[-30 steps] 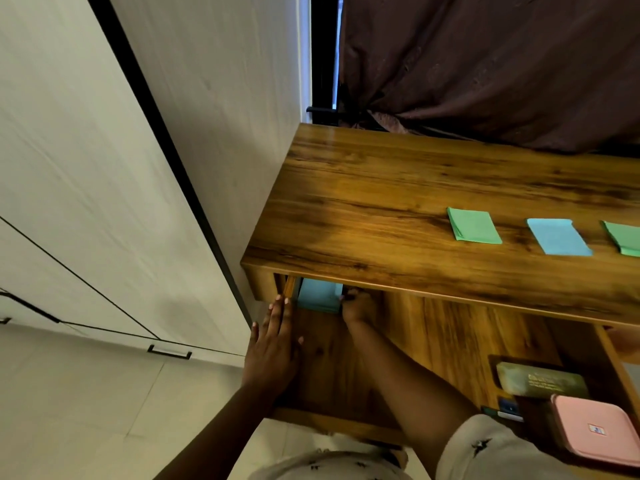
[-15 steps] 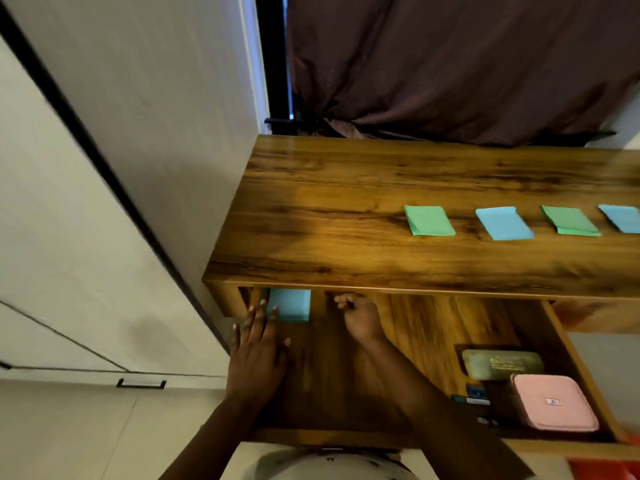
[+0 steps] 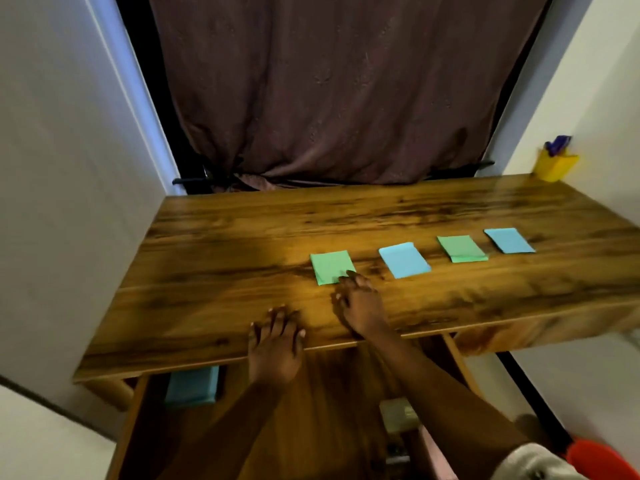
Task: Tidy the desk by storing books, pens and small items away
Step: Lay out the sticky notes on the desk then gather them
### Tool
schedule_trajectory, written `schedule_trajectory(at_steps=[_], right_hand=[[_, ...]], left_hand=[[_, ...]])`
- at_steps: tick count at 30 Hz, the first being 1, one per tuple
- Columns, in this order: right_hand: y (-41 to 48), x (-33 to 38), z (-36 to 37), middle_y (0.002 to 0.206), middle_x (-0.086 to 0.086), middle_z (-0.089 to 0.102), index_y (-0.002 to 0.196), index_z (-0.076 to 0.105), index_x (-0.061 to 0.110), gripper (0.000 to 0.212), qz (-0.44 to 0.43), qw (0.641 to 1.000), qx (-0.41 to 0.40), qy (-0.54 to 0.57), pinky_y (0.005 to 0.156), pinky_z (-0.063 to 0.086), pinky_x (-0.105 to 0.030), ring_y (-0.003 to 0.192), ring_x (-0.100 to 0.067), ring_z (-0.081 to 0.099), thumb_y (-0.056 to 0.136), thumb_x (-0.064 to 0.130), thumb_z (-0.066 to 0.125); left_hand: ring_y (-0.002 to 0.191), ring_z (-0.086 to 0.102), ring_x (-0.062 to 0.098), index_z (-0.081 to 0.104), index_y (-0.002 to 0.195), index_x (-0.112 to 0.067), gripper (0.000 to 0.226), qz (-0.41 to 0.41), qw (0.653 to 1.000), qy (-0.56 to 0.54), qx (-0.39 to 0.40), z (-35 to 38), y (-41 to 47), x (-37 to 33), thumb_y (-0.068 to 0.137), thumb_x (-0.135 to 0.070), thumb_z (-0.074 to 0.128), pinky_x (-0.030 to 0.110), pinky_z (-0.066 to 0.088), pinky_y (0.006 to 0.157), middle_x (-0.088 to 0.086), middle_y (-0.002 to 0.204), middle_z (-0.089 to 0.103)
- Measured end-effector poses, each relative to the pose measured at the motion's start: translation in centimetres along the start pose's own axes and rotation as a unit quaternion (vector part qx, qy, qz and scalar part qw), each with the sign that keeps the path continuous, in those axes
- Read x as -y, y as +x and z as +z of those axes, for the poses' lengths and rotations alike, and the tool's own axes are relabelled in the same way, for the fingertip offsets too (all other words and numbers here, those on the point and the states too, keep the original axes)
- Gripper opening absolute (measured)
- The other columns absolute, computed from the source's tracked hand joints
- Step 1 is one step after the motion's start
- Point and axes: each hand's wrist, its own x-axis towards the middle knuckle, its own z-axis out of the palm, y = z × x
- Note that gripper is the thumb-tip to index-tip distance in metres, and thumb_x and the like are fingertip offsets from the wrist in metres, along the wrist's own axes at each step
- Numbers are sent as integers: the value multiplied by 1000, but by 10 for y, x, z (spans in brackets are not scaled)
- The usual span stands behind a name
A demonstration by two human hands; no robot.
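Wood desk (image 3: 225, 244): a long top with its front edge toward the person, a wall close on the left end and a dark curtain (image 3: 329, 98) behind.
Pads on top: four in a spaced row. From the left they are the green pad (image 3: 329, 266), the blue pad (image 3: 403, 260), the second green pad (image 3: 460, 249) and the far blue pad (image 3: 509, 240).
Right hand (image 3: 360, 306): out over the top, fingertips bunched together on the green pad's near right corner. They touch it, but blur hides whether they pinch it (I would not swear either way).
Left hand (image 3: 275, 344): flat on the front edge, fingers straight and spread, holding nothing.
Key relation: the green pad lies just ahead of the right fingertips and a little to their left. It is nearly square, slightly longer front to back, with its near edge facing the hand. The right hand is on it; the left is well short.
Drawer (image 3: 133, 410): pulled out beneath the front edge, under both forearms. A stored blue pad (image 3: 192, 384) lies at its back left.
Open room: there is bare wood left of the green pad and between it and the front edge. The blue pad on its right is near but apart. The way back to the drawer looks open, with the left hand off to one side.
Step, as I judge it: lifting the green pad for the drawer, with all four pads still on top.
Yellow cup (image 3: 554, 166): at the far right corner, well apart.
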Motion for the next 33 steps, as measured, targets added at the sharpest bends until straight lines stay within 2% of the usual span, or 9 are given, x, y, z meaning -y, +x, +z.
schedule_trajectory(at_steps=[5, 10, 14, 17, 21, 24, 27, 30, 33], right_hand=[[24, -35, 10, 159, 1, 9, 149, 15, 21, 66, -110, 983, 124, -73, 117, 4, -46, 146, -18, 5, 95, 57, 23], [3, -52, 4, 153, 3, 24, 147, 25, 25, 100, -179, 976, 103, -65, 115, 13, -43, 141, -21, 20, 68, 79, -7], [-31, -73, -5, 147, 3, 37, 143, 35, 26, 95, -234, 962, 123, -72, 112, 22, -47, 134, -21, 33, 69, 85, 21], [-55, -91, -5, 110, 8, 65, 114, 64, 29, 47, -278, 957, 20, -82, 82, 54, -37, 99, -16, 60, 73, 50, 66], [-74, -107, -14, 82, 11, 67, 84, 72, 31, 30, -290, 951, -69, -87, 64, 52, -25, 79, -12, 65, 58, 28, 86], [-90, -113, -27, 81, 9, 67, 85, 72, 27, 12, -278, 948, -147, -55, 64, 50, -26, 82, -14, 62, 74, 26, 72], [-113, -111, -46, 81, 7, 66, 89, 71, 24, 21, -278, 932, -232, -26, 69, 44, -29, 84, -15, 57, 84, 25, 50], [-137, -107, -61, 77, 5, 64, 91, 60, 24, 9, -319, 901, -293, 8, 72, 35, -29, 83, -14, 51, 82, 22, 58], [-153, -115, -62, 80, 5, 66, 90, 60, 21, 10, -345, 892, -293, 17, 73, 34, -28, 86, -12, 52, 81, 22, 63]], left_hand=[[136, 38, 25, 49, 134, -29, 50, -8, 999, 30, -44, 11, 1, 1, 94, -45, 24, 53, 34, 104, -1, 144, 47], [137, 36, 21, 50, 134, -28, 51, -20, 994, 53, -92, 17, 4, -1, 94, -46, 23, 50, 32, 103, -3, 145, 45], [142, 26, 15, 43, 138, -32, 59, -50, 993, 27, -101, 18, 7, -6, 90, -53, 17, 46, 23, 108, -7, 149, 38], [144, 18, 16, 38, 142, -31, 63, -102, 990, -55, -79, 18, 6, -18, 85, -54, 24, 46, 14, 113, -7, 152, 32], [133, 38, 23, 56, 130, -23, 61, -120, 969, -192, -98, 7, -21, -66, 85, -58, 36, 40, 29, 108, 2, 142, 47], [106, 56, 12, 66, 115, -22, 35, -182, 892, -402, -96, -6, -45, -101, 93, -45, 51, 31, 37, 99, 0, 117, 64], [85, 65, 19, 67, 97, -22, 34, -256, 750, -609, -31, -20, -53, -133, 93, -48, 47, 39, 52, 81, 4, 93, 71], [92, 63, 26, 62, 109, -12, 40, -263, 585, -762, 89, -24, -56, -158, 95, -44, 43, 35, 53, 72, 12, 100, 68], [89, 61, 26, 56, 117, -4, 31, -244, 492, -828, 114, -24, -61, -172, 95, -24, 47, 28, 57, 59, 16, 102, 65]])
